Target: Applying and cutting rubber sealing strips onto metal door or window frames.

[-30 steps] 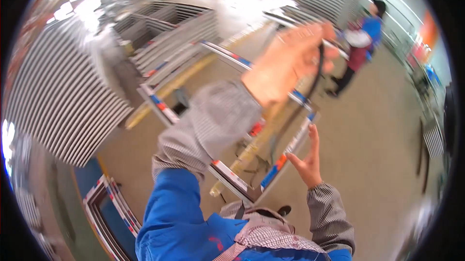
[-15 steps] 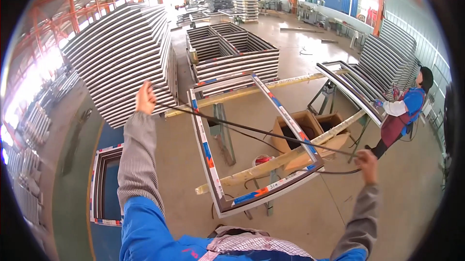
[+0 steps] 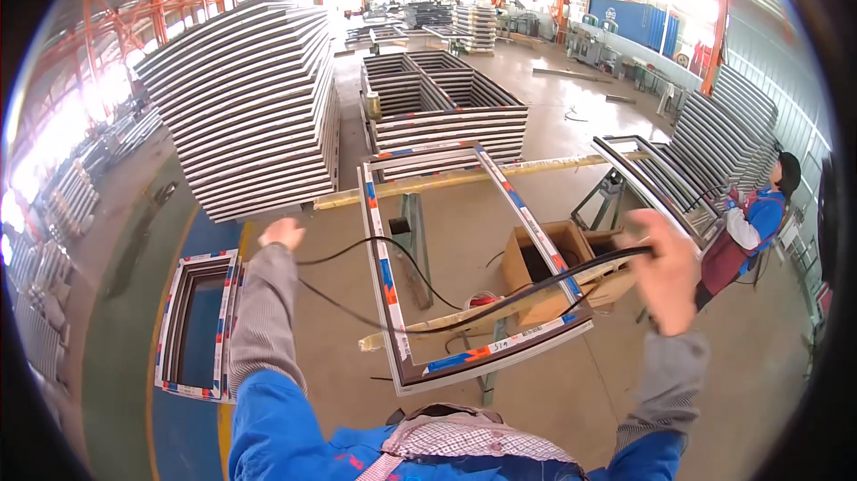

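Observation:
A long black rubber strip (image 3: 536, 288) hangs in loose, doubled loops between my two hands. It passes over a rectangular window frame (image 3: 386, 280) with a brown face and printed red, blue and white tape. My left hand (image 3: 283, 233) is closed on the strip, left of the frame. To the frame's right, my right hand (image 3: 665, 267) is raised and slightly blurred, its thumb and fingers gripping the bunched strip. Both hands are off the frame, which lies tilted on two padded beams, the far beam (image 3: 518, 166) and the near beam (image 3: 379, 340).
A tall frame stack (image 3: 250, 115) stands far left, beside a lower stack (image 3: 455, 128). Another frame (image 3: 161, 347) leans low at left. A cardboard box (image 3: 518, 262) sits beneath the beams. At right, a co-worker (image 3: 759, 222) works at another frame (image 3: 656, 191).
The strip has gone from stretched nearly straight to slack, sagging loops. My left hand has come down; my right hand has risen and moved slightly inward. The view has shifted a little.

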The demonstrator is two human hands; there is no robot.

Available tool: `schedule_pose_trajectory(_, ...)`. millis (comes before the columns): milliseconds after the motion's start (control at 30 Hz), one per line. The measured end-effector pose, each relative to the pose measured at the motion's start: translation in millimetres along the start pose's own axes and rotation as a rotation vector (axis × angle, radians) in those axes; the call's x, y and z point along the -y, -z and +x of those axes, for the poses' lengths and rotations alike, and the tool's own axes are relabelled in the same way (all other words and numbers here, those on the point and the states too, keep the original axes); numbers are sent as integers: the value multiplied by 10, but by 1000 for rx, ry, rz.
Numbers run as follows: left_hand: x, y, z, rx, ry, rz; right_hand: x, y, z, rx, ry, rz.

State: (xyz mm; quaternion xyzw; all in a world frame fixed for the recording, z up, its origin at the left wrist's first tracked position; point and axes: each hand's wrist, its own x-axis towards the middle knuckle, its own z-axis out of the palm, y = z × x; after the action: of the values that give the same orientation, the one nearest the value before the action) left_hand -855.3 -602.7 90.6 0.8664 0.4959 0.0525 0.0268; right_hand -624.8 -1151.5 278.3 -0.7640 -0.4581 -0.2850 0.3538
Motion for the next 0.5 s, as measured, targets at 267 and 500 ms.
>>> schedule_pose_trajectory(267,-2143,929,-2076,1034,-761,-1460,681,-1158,120,231,338,181)
schedule_pose_trajectory(500,-1058,1038,-1679,-257,-532,-852,-793,-1313,-538,393,-90,260)
